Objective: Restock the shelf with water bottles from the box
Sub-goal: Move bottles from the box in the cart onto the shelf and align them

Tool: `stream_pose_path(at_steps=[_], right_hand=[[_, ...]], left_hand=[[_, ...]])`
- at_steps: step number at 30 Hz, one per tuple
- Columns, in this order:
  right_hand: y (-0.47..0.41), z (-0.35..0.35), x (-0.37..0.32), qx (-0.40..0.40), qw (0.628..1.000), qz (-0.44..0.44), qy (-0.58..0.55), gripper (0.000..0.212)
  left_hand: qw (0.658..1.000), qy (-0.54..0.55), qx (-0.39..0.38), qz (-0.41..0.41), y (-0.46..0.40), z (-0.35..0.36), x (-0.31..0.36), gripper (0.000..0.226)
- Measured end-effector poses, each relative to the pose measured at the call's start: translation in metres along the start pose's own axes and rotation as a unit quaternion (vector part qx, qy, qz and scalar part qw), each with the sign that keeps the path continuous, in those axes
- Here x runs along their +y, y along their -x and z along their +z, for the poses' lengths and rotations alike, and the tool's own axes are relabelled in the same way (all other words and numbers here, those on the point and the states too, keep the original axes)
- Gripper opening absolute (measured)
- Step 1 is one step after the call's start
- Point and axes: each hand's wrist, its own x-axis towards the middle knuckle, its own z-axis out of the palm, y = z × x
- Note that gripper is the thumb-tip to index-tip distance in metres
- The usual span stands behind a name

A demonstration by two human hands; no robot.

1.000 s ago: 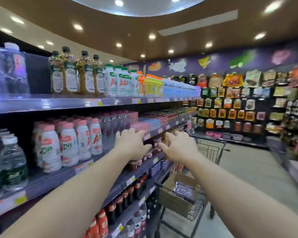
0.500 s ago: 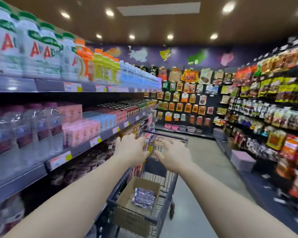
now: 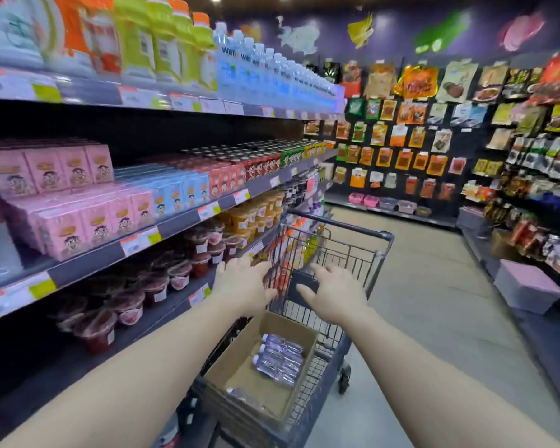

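Low in the middle of the frame, an open cardboard box (image 3: 240,367) sits in a wire cart (image 3: 337,318), and a few clear water bottles (image 3: 280,358) lie on their sides along its right wall; the rest of the box floor is bare apart from a crumpled bit of plastic wrap (image 3: 240,393) near its front corner. Above the box both arms reach forward over the cart. The left hand (image 3: 244,287) has its fingers spread and loose, holding nothing, just beside the cart's left rim. The right hand (image 3: 333,291) is likewise splayed and empty, hovering over a dark flap at the cart's far end. To the left runs the shelf (image 3: 188,221), its tiers packed with pink and blue cartons (image 3: 88,195), red cups below, and bottled drinks along the top row at upper left.
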Motion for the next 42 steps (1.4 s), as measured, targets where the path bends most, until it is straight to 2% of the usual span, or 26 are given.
stream_pose_path(at_steps=[7,16,23,27,33,38,42], right_hand=[[-0.095,0.038,0.072,-0.068,0.996,-0.064,-0.001,0.069],[-0.166,0.139,0.057,-0.177,0.976,-0.129,-0.005,0.067],[-0.207,0.212,0.068,-0.248,0.963,-0.107,0.013,0.070],[-0.228,0.256,0.079,-0.297,0.949,-0.104,0.025,0.064],[-0.259,0.344,0.091,-0.374,0.915,-0.147,0.021,0.047],[-0.287,0.410,0.106,-0.424,0.889,-0.173,0.012,0.049],[-0.305,0.453,0.106,-0.436,0.879,-0.191,0.028,0.047]], left_hand=[[0.996,0.009,-0.045,-0.071,-0.067,0.052,0.030,0.066],[0.985,0.041,-0.100,-0.133,-0.109,0.134,-0.009,0.067],[0.969,0.094,-0.163,-0.159,-0.138,0.211,-0.028,0.068],[0.953,0.117,-0.204,-0.189,-0.145,0.252,-0.033,0.069],[0.920,0.150,-0.240,-0.272,-0.159,0.324,-0.034,0.071],[0.890,0.168,-0.242,-0.348,-0.181,0.375,-0.023,0.069],[0.870,0.180,-0.242,-0.390,-0.194,0.405,-0.019,0.070]])
